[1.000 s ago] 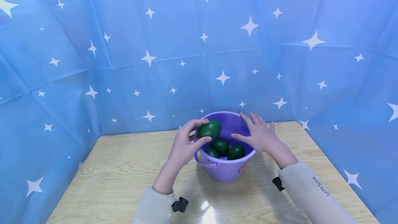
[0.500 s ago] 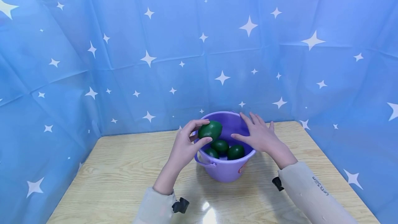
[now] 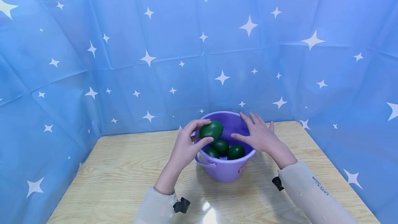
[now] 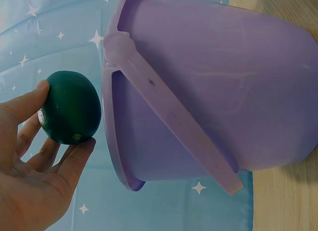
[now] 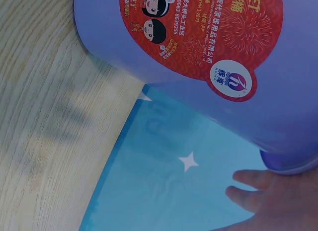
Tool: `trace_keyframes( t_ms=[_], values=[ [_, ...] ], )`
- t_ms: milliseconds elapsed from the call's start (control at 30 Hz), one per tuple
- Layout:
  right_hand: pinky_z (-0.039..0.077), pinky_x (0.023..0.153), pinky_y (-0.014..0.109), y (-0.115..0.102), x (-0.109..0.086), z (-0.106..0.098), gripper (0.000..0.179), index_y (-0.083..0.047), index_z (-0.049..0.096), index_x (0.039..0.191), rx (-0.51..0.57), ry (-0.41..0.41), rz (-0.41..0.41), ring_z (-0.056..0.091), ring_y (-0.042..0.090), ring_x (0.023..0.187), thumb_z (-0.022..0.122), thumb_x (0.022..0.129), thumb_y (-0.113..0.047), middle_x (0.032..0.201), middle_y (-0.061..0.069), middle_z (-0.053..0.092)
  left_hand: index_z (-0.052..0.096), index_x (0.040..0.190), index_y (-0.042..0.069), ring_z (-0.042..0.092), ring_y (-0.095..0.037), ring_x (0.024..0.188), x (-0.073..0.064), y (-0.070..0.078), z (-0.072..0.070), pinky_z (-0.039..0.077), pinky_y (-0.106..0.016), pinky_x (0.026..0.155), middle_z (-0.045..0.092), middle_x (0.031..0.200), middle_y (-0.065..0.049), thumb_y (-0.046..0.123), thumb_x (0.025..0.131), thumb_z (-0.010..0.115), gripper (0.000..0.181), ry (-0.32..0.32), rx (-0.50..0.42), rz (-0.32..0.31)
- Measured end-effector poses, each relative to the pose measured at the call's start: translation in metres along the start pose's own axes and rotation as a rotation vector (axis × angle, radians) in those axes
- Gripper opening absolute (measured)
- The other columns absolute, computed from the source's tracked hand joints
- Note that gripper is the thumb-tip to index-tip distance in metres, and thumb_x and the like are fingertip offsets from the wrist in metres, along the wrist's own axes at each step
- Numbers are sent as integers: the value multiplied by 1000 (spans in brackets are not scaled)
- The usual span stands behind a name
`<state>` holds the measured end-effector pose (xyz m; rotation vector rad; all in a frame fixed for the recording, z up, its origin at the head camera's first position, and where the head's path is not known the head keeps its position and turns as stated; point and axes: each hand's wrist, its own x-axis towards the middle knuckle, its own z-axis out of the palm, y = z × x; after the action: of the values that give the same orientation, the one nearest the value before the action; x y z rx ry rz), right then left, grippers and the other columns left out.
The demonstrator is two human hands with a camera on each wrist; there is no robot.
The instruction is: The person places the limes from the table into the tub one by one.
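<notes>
Over the left side of a purple bucket (image 3: 224,173), my left hand (image 3: 184,146) pinches a dark green avocado (image 3: 212,130) between thumb and fingers. In the left wrist view that avocado (image 4: 70,107) is just outside the bucket's rim, its small stem mark showing. Inside the bucket lie three more dark green fruits: a middle avocado (image 3: 220,147), a right avocado (image 3: 235,152) and a partly hidden left avocado (image 3: 212,153). My right hand (image 3: 262,137) rests at the right rim with fingers spread and fairly straight, its thumb over the opening.
The bucket stands upright on a wood-grain table (image 3: 124,175), its purple handle (image 4: 174,116) hanging down on the left. A red label (image 5: 208,32) is on its wall. Behind and beside the table hangs a blue star-patterned cloth (image 3: 174,44).
My left hand has shifted slightly to the right with the avocado. The right hand and the bucket stay in place.
</notes>
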<state>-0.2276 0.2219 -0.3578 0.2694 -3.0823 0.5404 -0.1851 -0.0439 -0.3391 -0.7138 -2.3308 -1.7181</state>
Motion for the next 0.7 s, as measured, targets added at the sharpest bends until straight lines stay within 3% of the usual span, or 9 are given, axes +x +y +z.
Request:
trace_keyframes(
  t_ms=[700],
  values=[
    [2, 108, 86, -2, -1, -2, 98, -14, 16, 161, 11, -6, 5, 8, 52, 150, 52, 89, -71, 164, 28, 12, 64, 128, 21, 62, -19, 118, 0, -1, 1, 58, -35, 98, 61, 134, 0, 14, 90, 75, 40, -1, 21, 3]
  ],
)
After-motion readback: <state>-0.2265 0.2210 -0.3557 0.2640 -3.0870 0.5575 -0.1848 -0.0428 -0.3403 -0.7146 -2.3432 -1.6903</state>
